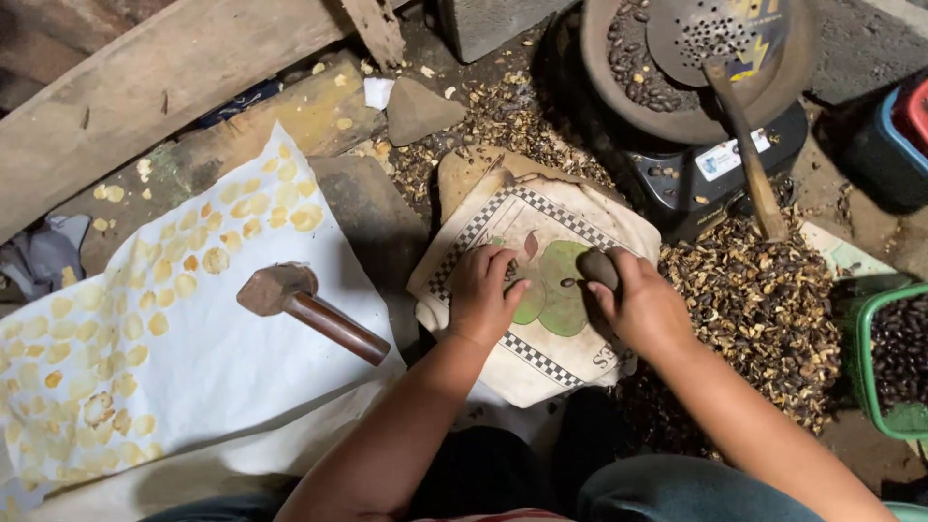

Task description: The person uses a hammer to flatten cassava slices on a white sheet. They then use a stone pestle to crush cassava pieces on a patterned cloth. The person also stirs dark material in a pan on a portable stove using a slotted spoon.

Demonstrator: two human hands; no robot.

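Observation:
My right hand [640,307] grips a small dark stone [598,268] just above a cloth-covered block [541,280], a white cloth with a checkered border and a green print. My left hand [483,293] rests on that cloth with its fingers bent, fingertips by a small dark seed [567,283] lying between the two hands. What the left fingers pinch, if anything, is hidden. A hammer [307,310] with a rusty head and brown handle lies on the white sheet to the left, apart from both hands.
A white sheet [222,377] carries several flattened yellow discs. Heaps of husks and dark seeds [764,309] lie to the right. A dark pan [677,97] with a perforated ladle [720,39] sits on a stove at the back. A green basket [894,358] holds seeds. Wooden beams cross top left.

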